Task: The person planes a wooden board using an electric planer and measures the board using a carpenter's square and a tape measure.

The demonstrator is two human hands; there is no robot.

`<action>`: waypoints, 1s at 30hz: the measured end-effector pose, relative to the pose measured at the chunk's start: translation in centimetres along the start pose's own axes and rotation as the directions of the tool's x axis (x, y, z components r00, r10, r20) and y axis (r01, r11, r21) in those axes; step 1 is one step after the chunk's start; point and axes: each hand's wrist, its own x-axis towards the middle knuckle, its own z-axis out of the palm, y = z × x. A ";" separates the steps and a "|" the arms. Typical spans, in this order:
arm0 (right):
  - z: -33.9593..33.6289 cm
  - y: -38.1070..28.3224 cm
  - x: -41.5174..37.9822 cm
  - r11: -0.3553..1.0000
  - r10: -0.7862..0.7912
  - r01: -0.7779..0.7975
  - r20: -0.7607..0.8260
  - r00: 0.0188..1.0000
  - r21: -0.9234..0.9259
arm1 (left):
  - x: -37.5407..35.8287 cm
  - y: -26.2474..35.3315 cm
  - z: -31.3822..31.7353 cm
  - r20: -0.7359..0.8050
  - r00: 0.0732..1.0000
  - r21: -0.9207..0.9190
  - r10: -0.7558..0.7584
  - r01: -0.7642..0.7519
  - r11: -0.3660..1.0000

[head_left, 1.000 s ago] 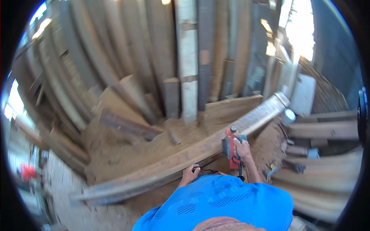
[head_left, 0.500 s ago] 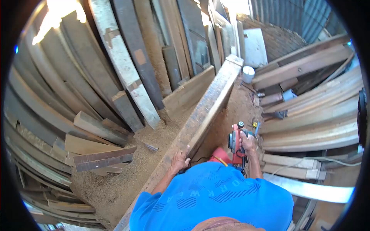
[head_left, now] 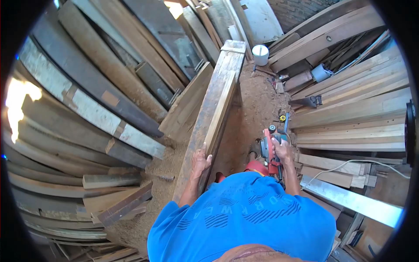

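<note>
My left hand (head_left: pixel 200 162) is closed around the near end of a pale wooden strip (head_left: pixel 221 107), with fingers and thumb to either side. The strip lies along a long, worn timber bench (head_left: pixel 205 107). My right hand (head_left: pixel 281 149) grips the handle of a red electric planer (head_left: pixel 266 146) with a dark round knob at its front. The planer is held off to the right of the bench, apart from the strip, and my blue shirt is just below it.
Boards lean in rows at left (head_left: pixel 126 56), and planks are stacked at right (head_left: pixel 353 135). A white bucket (head_left: pixel 260 53), handsaw (head_left: pixel 307 101) and yellow tape measure (head_left: pixel 282 118) lie beyond the planer. Sawdust (head_left: pixel 152 196) covers the ground. A cable (head_left: pixel 345 163) crosses the right-hand planks.
The view has turned and shifted, so the bench stands more upright in it. My left hand stays on the strip, and my right hand still holds the planer beside the bench.
</note>
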 end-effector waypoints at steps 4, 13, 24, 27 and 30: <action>-4.4 -3.5 7.9 0.988 -0.043 0.055 0.090 0.995 -0.141 | 6.6 4.5 -0.1 0.020 0.957 0.061 -0.289 0.287 0.956; -8.5 -12.7 16.8 0.935 -0.185 0.242 0.224 0.957 -0.260 | 9.4 4.9 0.0 0.151 0.820 0.180 -0.552 0.526 0.831; -4.0 -23.3 27.0 0.862 -0.091 0.228 0.305 0.948 -0.452 | 24.4 9.2 3.2 0.111 0.917 0.004 -0.383 0.385 0.923; -1.4 -24.5 32.6 0.797 -0.065 0.267 0.362 0.930 -0.543 | 28.8 10.9 4.0 0.016 0.963 -0.118 -0.268 0.268 0.956; 1.7 -26.6 36.0 0.687 -0.229 0.458 0.430 0.873 -0.564 | 32.4 10.9 4.7 0.068 0.970 -0.151 -0.232 0.240 0.959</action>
